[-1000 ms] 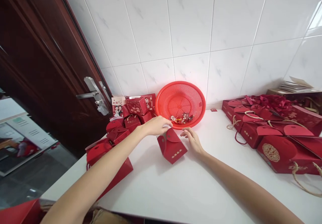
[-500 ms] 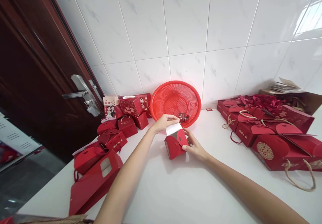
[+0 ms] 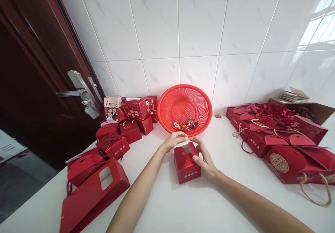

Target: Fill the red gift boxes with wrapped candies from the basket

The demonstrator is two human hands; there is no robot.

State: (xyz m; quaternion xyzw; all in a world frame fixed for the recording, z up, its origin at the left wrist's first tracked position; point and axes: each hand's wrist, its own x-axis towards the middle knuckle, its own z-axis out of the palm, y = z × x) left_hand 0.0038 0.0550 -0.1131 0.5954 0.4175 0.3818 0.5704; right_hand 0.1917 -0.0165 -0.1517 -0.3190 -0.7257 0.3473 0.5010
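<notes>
A small red gift box [image 3: 188,173] with gold lettering stands upright on the white table, its rounded top flaps partly raised and a gap between them. My left hand [image 3: 173,141] bends round the back of the box, its fingertips at the rear top edge. Against the right side lies my right hand [image 3: 205,159], the thumb on the side flap and the fingers curled over the back. The fingertips of both hands meet behind the box, where the rear flap is mostly hidden. Just beyond, a red plastic basket [image 3: 167,103] leans on the wall with several wrapped sweets [image 3: 190,124] in it.
Several folded red boxes [image 3: 113,145] sit along the left side, with a long windowed box [image 3: 96,194] nearest. Larger red boxes with rope handles [image 3: 286,159] fill the right. Behind them is an open cardboard box [image 3: 321,112]. A wooden door [image 3: 34,68] stands left.
The white inside of the rear flap has gone from sight. The box has turned from tilted to upright, its lettered front facing me. My left hand is lower behind it, and more sweets show.
</notes>
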